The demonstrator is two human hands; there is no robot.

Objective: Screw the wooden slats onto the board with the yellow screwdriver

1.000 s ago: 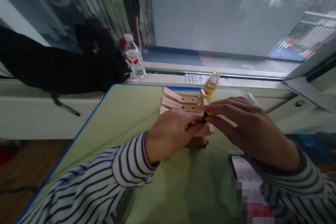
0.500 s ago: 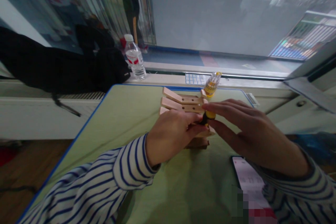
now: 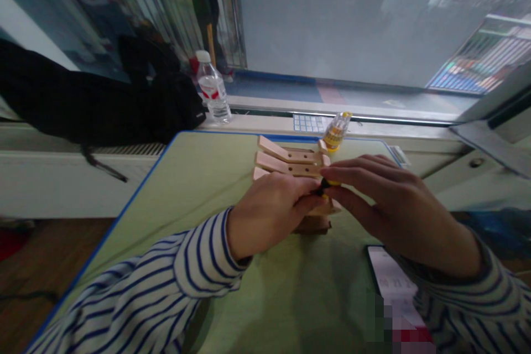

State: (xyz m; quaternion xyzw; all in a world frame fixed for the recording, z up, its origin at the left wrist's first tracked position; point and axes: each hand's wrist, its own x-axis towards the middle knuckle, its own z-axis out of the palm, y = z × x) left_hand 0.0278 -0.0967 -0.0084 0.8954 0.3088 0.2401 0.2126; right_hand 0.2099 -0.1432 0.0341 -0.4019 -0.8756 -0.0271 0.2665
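A pale wooden assembly [image 3: 286, 160] of slotted bars with holes stands on the green table [image 3: 199, 177]. My left hand [image 3: 267, 213] is closed on its near end, fingers pressed against the wood. My right hand [image 3: 398, 207] pinches a small screwdriver [image 3: 327, 183] with a yellow and black handle between thumb and fingers, its tip at the wood right beside my left fingertips. Both sleeves are blue and white striped.
A second yellow-handled tool [image 3: 337, 131] stands behind the wooden piece near the table's far edge. A water bottle [image 3: 212, 88] and a black bag [image 3: 103, 105] sit on the window sill. A phone [image 3: 394, 287] lies by my right forearm.
My right hand's fingers have shifted slightly around the yellow handle, as in turning it. My left hand stays on the wood.
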